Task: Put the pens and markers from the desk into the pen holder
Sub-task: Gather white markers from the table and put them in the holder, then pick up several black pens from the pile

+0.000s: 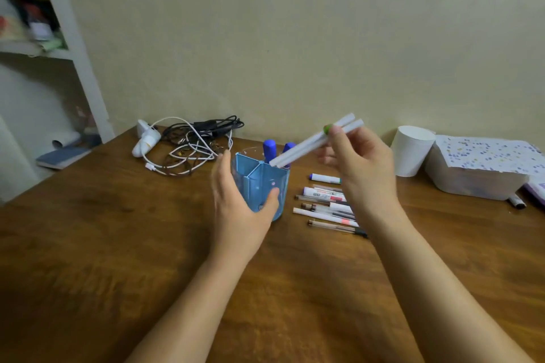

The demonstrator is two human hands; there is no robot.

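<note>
Head view: left hand [236, 203] cupped loosely around the blue pen holder [265, 183] on the desk [118, 244], thumb on its front, fingers spread at its left side. Right hand [359, 168] pinches two white pens [312, 140] tilted, lower tips at the holder's rim. Two blue-capped markers [269, 149] stand inside. Remaining pens [327, 206] lie just right of the holder. Cable tangle [194, 138] behind.

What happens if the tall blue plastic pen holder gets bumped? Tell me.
The tall blue plastic pen holder probably tips easily: it looks narrow and light, with blue-capped markers standing above its rim. The left hand cupping its side likely steadies it. Being rigid, it would slide or topple, not flex.
</note>
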